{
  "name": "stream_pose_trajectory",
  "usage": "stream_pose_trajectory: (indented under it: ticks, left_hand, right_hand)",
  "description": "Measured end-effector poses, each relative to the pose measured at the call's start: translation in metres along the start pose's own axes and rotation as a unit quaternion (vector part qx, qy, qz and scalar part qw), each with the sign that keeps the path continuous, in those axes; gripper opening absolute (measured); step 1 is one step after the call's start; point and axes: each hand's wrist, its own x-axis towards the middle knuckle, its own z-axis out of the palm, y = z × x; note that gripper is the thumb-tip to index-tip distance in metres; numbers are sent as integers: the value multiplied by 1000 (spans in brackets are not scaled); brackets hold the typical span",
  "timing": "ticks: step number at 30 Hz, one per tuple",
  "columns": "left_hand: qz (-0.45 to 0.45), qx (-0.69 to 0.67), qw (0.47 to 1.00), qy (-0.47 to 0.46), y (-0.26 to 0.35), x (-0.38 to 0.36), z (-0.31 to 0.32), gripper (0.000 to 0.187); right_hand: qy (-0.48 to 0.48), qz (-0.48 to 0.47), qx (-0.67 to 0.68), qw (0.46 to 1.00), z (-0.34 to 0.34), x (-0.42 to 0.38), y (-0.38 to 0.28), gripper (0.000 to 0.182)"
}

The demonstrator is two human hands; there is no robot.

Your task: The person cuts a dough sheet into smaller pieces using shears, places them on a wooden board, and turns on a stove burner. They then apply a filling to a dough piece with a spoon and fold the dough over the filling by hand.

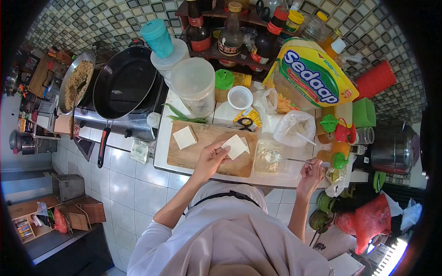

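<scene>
My left hand pinches a pale square wrapper above the right part of a wooden cutting board. A corner of another pale sheet shows behind it. To the left on the board lies a neat stack of the same square wrappers. My right hand is closed around the handle of a metal spoon. White paste clings to the spoon's bowl, which rests low in a shallow clear plastic container beside the board.
A black frying pan and a pan of brown crumbly food sit on the stove at left. Behind the board stand a clear canister, a small white tub, scissors and a large yellow-green bag. A white plastic bag adjoins the container.
</scene>
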Motion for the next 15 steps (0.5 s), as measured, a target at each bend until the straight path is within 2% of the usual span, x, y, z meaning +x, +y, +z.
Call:
stream_pose_trajectory:
  ticks: [2, 4, 5, 7, 8, 10, 11, 13, 14, 15]
  left_hand:
    - [-5, -13, 1000, -16, -6, 3, 1, 34]
    - [-17, -26, 999, -31, -2, 3, 8, 34]
    - [-29, -38, 998, -44, 1, 3, 11, 34]
    - [-41, -46, 996, -64, 5, 4, 18, 34]
    - [-53, -55, 994, -82, 6, 4, 21, 34]
    - [-56, -70, 992, -85, 8, 4, 25, 35]
    - [-60, -86, 991, -87, 9, 4, 26, 35]
    - [-57, -90, 990, -93, 12, 4, 25, 36]
    - [-56, -94, 989, -99, 13, 3, 25, 37]
    - [-55, -94, 989, -98, 14, 3, 24, 37]
  right_hand:
    - [9, -3, 25, 1000, 13, -7, -12, 23]
    - [-7, -64, 65, 996, 25, -14, -23, 21]
    - [-5, -65, 65, 996, 32, -18, -28, 21]
    - [-84, -159, 36, 983, 43, -25, -36, 27]
    - [-83, -160, 37, 983, 44, -28, -37, 27]
    - [-191, -296, -64, 934, 47, -30, -39, 31]
    - [-193, -297, -64, 933, 49, -29, -42, 31]
    - [-265, -447, -169, 837, 56, -25, -48, 34]
    - [-294, -470, -182, 812, 56, -23, -50, 33]
    - [-295, -470, -181, 812, 58, -22, -52, 33]
